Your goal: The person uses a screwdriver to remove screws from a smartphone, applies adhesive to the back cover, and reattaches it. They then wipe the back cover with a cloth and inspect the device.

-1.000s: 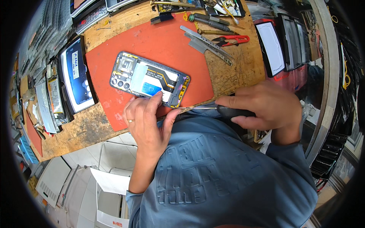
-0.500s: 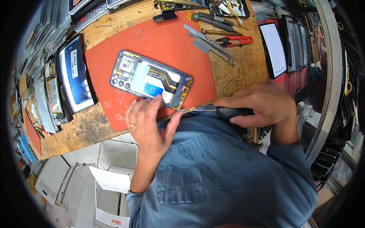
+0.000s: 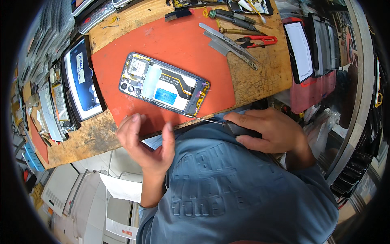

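Observation:
A smartphone (image 3: 156, 75) with its back off lies slanted on an orange-red mat (image 3: 178, 44), its battery, flex cables and camera lenses bare. My right hand (image 3: 272, 130) is closed around the black handle of a screwdriver (image 3: 239, 129). Its thin metal shaft points left, and the tip meets the lower right corner of the phone's near edge, though contact is too small to be sure of. Off the phone, my left hand (image 3: 148, 148) hovers at the mat's near edge, fingers and thumb apart, holding nothing.
Metal spudger blades (image 3: 231, 46), red-handled snips (image 3: 260, 40) and pen-like screwdrivers (image 3: 233, 20) lie at the back right of the wooden bench (image 3: 268, 77). On the left stands a boxed phone screen (image 3: 81, 77). A white-lidded case (image 3: 299, 51) sits at far right.
My left hand has let go of the phone's near edge and moved left and down, its fingers spreading. The screwdriver has tilted, handle lower, with its tip still by the phone's corner.

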### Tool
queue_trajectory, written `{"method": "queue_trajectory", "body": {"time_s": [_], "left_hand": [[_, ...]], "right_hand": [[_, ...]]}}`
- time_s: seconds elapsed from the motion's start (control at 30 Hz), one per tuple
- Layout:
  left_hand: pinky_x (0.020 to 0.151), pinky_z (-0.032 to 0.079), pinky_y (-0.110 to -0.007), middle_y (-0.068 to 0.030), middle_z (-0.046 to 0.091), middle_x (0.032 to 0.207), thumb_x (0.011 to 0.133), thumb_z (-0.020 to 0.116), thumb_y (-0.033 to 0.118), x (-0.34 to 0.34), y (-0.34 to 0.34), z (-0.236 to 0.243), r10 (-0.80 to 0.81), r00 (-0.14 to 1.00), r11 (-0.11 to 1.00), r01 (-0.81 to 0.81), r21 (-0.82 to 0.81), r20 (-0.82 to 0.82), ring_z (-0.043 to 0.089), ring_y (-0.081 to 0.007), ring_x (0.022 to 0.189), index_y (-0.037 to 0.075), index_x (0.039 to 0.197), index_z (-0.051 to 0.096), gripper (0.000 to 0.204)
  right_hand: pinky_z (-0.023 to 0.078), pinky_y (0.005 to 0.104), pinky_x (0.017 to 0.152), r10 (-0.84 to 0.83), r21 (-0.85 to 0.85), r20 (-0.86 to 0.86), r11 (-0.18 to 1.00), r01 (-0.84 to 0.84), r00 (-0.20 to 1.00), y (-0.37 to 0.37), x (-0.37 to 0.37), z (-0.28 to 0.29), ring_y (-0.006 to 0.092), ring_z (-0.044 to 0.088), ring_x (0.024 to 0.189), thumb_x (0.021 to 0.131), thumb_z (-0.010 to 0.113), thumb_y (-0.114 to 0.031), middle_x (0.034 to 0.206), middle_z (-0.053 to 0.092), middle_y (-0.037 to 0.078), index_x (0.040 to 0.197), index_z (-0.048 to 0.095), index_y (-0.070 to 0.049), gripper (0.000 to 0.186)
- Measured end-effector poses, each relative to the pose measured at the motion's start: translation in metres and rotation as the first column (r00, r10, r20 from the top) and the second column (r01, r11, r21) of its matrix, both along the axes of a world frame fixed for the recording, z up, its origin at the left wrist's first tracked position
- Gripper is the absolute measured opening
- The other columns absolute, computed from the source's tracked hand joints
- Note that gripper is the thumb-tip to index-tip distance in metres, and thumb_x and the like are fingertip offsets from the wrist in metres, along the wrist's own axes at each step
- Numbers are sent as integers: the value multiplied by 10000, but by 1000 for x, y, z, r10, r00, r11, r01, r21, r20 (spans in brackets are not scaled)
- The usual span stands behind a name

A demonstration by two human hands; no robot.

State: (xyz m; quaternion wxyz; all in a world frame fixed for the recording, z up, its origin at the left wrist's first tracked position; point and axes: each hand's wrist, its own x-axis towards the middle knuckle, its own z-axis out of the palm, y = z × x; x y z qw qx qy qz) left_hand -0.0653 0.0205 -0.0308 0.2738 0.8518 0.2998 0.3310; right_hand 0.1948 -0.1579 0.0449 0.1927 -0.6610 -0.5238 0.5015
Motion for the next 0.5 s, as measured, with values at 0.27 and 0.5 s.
{"method": "queue_trajectory", "body": {"time_s": [0.27,0.5], "left_hand": [[877,550,-389,-215,589,1252,937,750,-15,-10,5,-2,56,998,998,-56,3,-21,613,-318,1097,-61,1449,523,563],[862,563,-382,-218,599,1251,930,732,-38,-11,5,0,59,998,998,-59,-13,-20,630,-333,1099,-55,1422,554,523]], "right_hand": [[565,450,726,-3,42,26,999,1,1000,13,-5,3,386,710,813,977,751,-241,964,698,169,1517,620,-81,577],[577,467,757,-6,65,30,998,4,1000,21,-7,1,408,724,867,972,749,-232,1005,714,172,1517,604,-95,581]]}}
